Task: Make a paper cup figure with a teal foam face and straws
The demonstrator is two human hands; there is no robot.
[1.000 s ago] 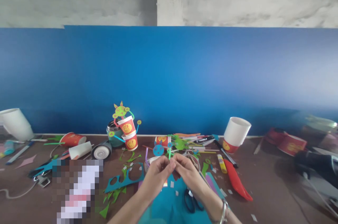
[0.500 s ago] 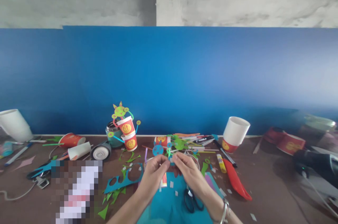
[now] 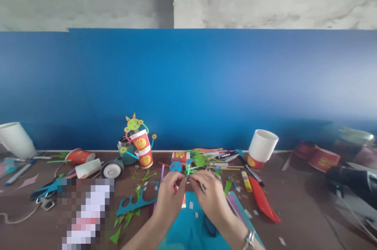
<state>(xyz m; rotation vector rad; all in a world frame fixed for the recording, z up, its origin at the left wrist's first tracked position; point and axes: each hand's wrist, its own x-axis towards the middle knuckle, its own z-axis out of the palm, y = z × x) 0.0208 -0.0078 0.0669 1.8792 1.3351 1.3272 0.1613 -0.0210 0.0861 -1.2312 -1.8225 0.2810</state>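
Observation:
My left hand [image 3: 171,193] and my right hand [image 3: 207,191] meet in front of me, both closed in a pinch. Between their fingertips is the lower end of a green straw [image 3: 187,169]; the fingers hide the exact grip. A small blue paper disc [image 3: 188,161] tops this straw. Just left of it is a blue paper animal face [image 3: 176,165], with a red-and-white paper cup [image 3: 180,157] behind. Blue paper sheets [image 3: 185,234] lie beneath my hands, with small white pieces [image 3: 191,205] on them. My right forearm partly covers dark-handled scissors [image 3: 210,227].
Two stacked paper cups with a green animal face [image 3: 133,124] stand at left, beside a dark jar [image 3: 127,152]. Markers and straws [image 3: 226,156] lie behind my hands. A white cup [image 3: 262,148], glue stick [image 3: 246,181] and red pouch-like item [image 3: 263,199] are at right. Cut-out blue paper [image 3: 137,201] lies left.
My fingertips have drawn closer together, and the pale bit between them no longer shows. My right hand has shifted slightly left and now covers more of the scissors.

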